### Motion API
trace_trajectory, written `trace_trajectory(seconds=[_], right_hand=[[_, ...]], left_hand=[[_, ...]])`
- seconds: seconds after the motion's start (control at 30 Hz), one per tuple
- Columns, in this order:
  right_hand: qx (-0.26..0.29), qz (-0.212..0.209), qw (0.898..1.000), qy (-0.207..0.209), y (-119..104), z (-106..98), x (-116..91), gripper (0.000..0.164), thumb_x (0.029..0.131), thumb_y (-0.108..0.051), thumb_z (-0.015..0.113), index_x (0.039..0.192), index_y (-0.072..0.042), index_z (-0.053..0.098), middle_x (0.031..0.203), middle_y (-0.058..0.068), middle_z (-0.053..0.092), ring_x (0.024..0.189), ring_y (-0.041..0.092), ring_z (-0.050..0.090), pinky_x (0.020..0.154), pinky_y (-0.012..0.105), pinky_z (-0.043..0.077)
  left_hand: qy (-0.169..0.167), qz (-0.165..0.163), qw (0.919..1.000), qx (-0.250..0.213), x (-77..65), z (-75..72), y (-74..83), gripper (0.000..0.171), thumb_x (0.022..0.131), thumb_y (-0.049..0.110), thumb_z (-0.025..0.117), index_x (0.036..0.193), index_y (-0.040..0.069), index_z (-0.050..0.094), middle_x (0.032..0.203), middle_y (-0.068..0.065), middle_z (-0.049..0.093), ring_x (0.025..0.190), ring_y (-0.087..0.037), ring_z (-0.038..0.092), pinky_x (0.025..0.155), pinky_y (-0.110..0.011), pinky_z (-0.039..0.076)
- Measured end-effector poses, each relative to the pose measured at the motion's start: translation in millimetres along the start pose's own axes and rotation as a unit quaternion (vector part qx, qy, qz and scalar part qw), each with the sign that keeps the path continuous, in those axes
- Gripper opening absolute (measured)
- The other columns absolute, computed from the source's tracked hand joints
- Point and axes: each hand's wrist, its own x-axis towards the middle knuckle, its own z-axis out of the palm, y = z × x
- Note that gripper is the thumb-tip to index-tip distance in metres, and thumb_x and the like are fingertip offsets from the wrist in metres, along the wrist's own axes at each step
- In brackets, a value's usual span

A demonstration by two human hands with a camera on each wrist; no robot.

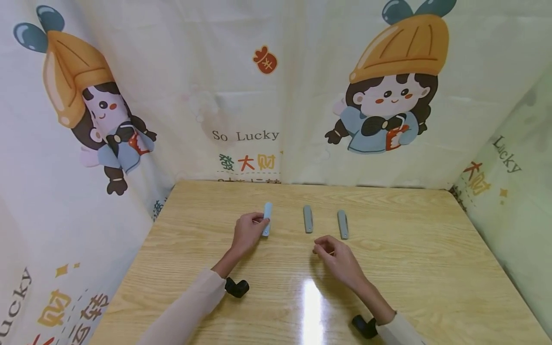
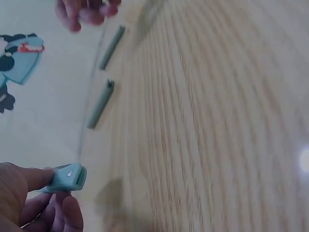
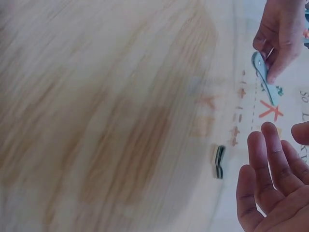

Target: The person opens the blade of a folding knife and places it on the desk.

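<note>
My left hand (image 1: 247, 234) pinches a light blue folding knife (image 1: 268, 210) between thumb and fingers, its long handle pointing away from me. In the left wrist view, the end of this folded knife (image 2: 70, 178) shows a small rivet and a slot. Two grey-blue folding knives lie folded on the wooden table, a middle one (image 1: 308, 219) and a right one (image 1: 342, 224), roughly parallel. My right hand (image 1: 340, 261) hovers on the near side of these two, fingers loosely bent and holding nothing. In the right wrist view its fingers (image 3: 274, 152) are spread apart.
The wood-grain table (image 1: 414, 287) runs back to a cream printed curtain (image 1: 310, 96), which also hangs along the left and right sides. A bright light reflection (image 1: 312, 311) lies on the tabletop near me. Black wrist mounts (image 1: 237, 287) stick out beside both sleeves.
</note>
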Motion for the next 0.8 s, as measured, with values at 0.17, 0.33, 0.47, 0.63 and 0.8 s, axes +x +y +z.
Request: trace_trajectory(seconds=[0.17,0.33,0.47,0.63,0.8], right_hand=[[-0.002,-0.023,1.000,0.013,-4,6,6,0.019,0.102,-0.016,0.065,0.115,-0.003,0.070,0.095,0.002,0.071,0.087,0.015,0.066,0.081,0.036,0.054],[0.015,-0.020,0.999,0.021,-7,11,9,0.021,0.101,-0.016,0.067,0.116,-0.003,0.070,0.096,-0.002,0.069,0.091,0.015,0.065,0.083,0.037,0.053],[0.060,-0.003,0.998,0.007,-9,14,14,0.025,0.102,-0.017,0.065,0.120,-0.001,0.069,0.101,0.005,0.071,0.092,0.020,0.067,0.081,0.038,0.055],[0.143,0.021,0.989,-0.012,-11,18,23,0.031,0.104,-0.019,0.061,0.124,0.005,0.066,0.109,0.015,0.071,0.096,0.031,0.069,0.083,0.046,0.056],[0.173,0.047,0.984,-0.010,-22,21,23,0.029,0.104,-0.016,0.061,0.121,0.008,0.065,0.108,0.019,0.070,0.097,0.037,0.068,0.083,0.050,0.056]], left_hand=[[-0.024,0.003,0.9992,-0.032,-9.4,-0.1,8.3,0.024,0.094,0.016,0.075,0.109,-0.003,0.076,0.086,-0.003,0.072,0.073,-0.013,0.064,0.063,-0.028,0.052],[-0.057,0.006,0.9956,-0.074,-21.0,0.3,18.2,0.023,0.093,0.012,0.075,0.108,-0.006,0.075,0.087,-0.007,0.072,0.074,-0.015,0.066,0.062,-0.026,0.053],[-0.081,0.004,0.9919,-0.098,-27.2,3.3,23.9,0.024,0.094,0.012,0.075,0.108,-0.008,0.074,0.088,-0.008,0.072,0.074,-0.017,0.068,0.060,-0.024,0.053],[-0.104,-0.012,0.9865,-0.126,-32.0,5.7,28.7,0.025,0.094,0.013,0.076,0.108,-0.008,0.073,0.088,-0.010,0.073,0.073,-0.019,0.069,0.059,-0.032,0.056],[-0.154,-0.034,0.9736,-0.164,-36.7,7.5,31.8,0.026,0.095,0.011,0.074,0.109,-0.010,0.071,0.090,-0.014,0.073,0.074,-0.020,0.069,0.062,-0.044,0.059]])
